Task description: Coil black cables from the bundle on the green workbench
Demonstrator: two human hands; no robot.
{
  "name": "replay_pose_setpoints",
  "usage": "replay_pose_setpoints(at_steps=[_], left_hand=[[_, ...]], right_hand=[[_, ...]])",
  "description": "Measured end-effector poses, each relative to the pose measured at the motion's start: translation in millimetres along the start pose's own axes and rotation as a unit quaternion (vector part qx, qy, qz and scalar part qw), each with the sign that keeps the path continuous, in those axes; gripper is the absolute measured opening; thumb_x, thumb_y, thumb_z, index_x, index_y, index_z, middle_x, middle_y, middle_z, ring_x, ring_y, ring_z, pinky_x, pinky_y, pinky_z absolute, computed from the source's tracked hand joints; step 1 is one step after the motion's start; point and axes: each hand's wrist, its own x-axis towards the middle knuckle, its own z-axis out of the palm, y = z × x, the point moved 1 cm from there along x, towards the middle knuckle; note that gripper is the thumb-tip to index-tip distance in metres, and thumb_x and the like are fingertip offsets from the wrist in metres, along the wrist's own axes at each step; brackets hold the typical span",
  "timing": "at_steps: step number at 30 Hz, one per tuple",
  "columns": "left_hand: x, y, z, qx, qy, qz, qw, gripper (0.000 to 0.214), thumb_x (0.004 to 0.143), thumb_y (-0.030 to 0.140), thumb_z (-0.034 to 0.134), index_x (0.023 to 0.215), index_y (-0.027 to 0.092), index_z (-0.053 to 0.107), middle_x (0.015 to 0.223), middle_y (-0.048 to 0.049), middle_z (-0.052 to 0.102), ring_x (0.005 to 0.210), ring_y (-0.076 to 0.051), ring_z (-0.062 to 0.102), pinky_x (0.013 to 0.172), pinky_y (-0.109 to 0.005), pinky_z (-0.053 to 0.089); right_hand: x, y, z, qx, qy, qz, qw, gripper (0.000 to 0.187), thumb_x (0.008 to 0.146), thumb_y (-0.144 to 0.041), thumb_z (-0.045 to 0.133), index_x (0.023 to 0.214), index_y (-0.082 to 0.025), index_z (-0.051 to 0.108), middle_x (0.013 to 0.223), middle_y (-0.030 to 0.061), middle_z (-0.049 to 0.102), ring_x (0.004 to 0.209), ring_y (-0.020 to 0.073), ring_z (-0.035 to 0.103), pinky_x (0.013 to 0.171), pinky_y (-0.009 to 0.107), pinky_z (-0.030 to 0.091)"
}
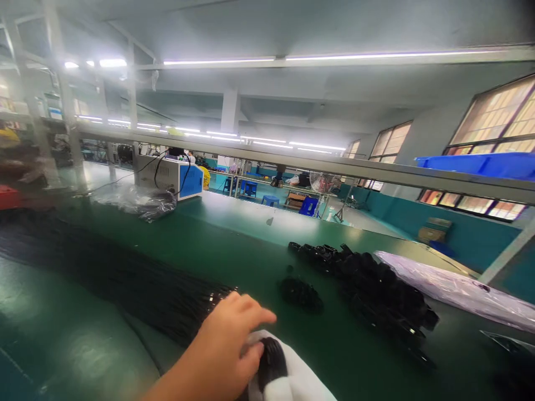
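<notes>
Our left hand (225, 351) pinched a black cable coil (271, 362) against a white cloth (303, 384); loose cables (125, 278) and a coil pile (376, 295) lay on the green table (234, 245).

readable text: none | blue-and-white machine (175, 177): face too blurred | blue bin (480, 164): nothing legible

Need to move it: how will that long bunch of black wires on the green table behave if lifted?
Probably floppy: the black wires lie as long thin strands, so they would likely sag. No tie shows, so they may slide apart.
</notes>
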Motion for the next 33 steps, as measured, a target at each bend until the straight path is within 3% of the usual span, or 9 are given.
replay_pose_setpoints(at_steps=[5,12,15,18,21,24,26,29,33], left_hand=[[1,-9,14.3,0.120,-0.030,0.044,0.991,0.041,0.065,0.002,0.045,0.089,0.025,0.069,0.088,-0.0013,0.061,0.080,-0.017,0.056,0.069,-0.025,0.041],[-3,-17,14.9,0.072,0.032,-0.025,0.997,0.035,0.071,0.003,0.044,0.085,0.025,0.068,0.082,0.0013,0.058,0.071,-0.014,0.056,0.062,-0.023,0.038],[-3,-19,13.8,0.047,0.040,-0.034,0.998,0.032,0.073,0.004,0.044,0.083,0.023,0.068,0.080,0.0010,0.057,0.070,-0.014,0.054,0.063,-0.023,0.038],[-2,-23,14.0,0.016,0.041,-0.026,0.999,0.032,0.073,0.005,0.043,0.083,0.023,0.068,0.080,0.0014,0.057,0.071,-0.013,0.054,0.067,-0.023,0.040],[-1,-26,13.7,0.035,0.042,-0.038,0.998,0.030,0.072,0.006,0.044,0.082,0.023,0.067,0.078,0.0014,0.058,0.072,-0.014,0.054,0.068,-0.024,0.040],[2,-25,8.8,0.105,0.046,-0.076,0.990,0.026,0.067,0.007,0.045,0.074,0.022,0.065,0.077,0.0009,0.058,0.074,-0.016,0.054,0.068,-0.026,0.038],[4,-23,2.1,0.125,0.033,-0.091,0.987,0.023,0.067,0.010,0.048,0.077,0.022,0.065,0.081,0.0006,0.059,0.075,-0.016,0.054,0.067,-0.027,0.038],[6,-23,-9.2,0.037,-0.030,-0.089,0.995,0.027,0.073,0.021,0.053,0.096,0.025,0.068,0.088,0.0008,0.061,0.077,-0.016,0.055,0.068,-0.025,0.040],[9,-28,-13.6,-0.022,-0.080,-0.117,0.990,0.026,0.073,0.031,0.057,0.093,0.022,0.071,0.077,0.0015,0.061,0.070,-0.015,0.055,0.061,-0.022,0.039]], right_hand=[[7,5,6,0.042,-0.004,0.006,0.999,0.040,0.083,-0.054,0.053,0.096,-0.017,0.059,0.088,0.0053,0.063,0.071,0.0152,0.058,0.062,0.030,0.048],[18,16,14,0.264,-0.112,0.098,0.953,0.036,0.070,-0.032,0.059,0.096,-0.007,0.063,0.065,0.0045,0.062,0.049,0.0109,0.057,0.048,0.020,0.038],[17,13,15,0.280,-0.123,0.075,0.949,0.040,0.063,-0.022,0.059,0.100,-0.005,0.062,0.066,0.0048,0.061,0.053,0.0117,0.058,0.051,0.020,0.038],[16,10,17,0.258,-0.138,0.076,0.953,0.042,0.075,-0.041,0.061,0.104,-0.011,0.061,0.077,0.0043,0.061,0.057,0.0100,0.056,0.054,0.020,0.037],[19,14,18,0.210,-0.155,0.087,0.961,0.067,0.077,-0.072,0.045,0.106,-0.013,0.059,0.074,0.0043,0.061,0.060,0.0132,0.058,0.056,0.023,0.040],[23,19,18,0.178,-0.093,0.049,0.978,0.064,0.074,-0.064,0.059,0.113,-0.013,0.054,0.077,0.0055,0.063,0.069,0.0164,0.062,0.061,0.026,0.044],[24,20,19,0.193,-0.072,0.037,0.978,0.055,0.074,-0.048,0.070,0.114,-0.015,0.052,0.078,0.0029,0.062,0.068,0.0153,0.062,0.060,0.025,0.044],[22,18,21,0.266,-0.095,0.070,0.957,0.037,0.085,-0.041,0.058,0.110,-0.014,0.055,0.086,0.0036,0.059,0.067,0.0130,0.061,0.060,0.025,0.046],[21,17,23,0.251,-0.111,0.112,0.955,0.050,0.083,-0.053,0.053,0.109,-0.011,0.057,0.102,0.0106,0.059,0.070,0.0146,0.062,0.064,0.029,0.048]])
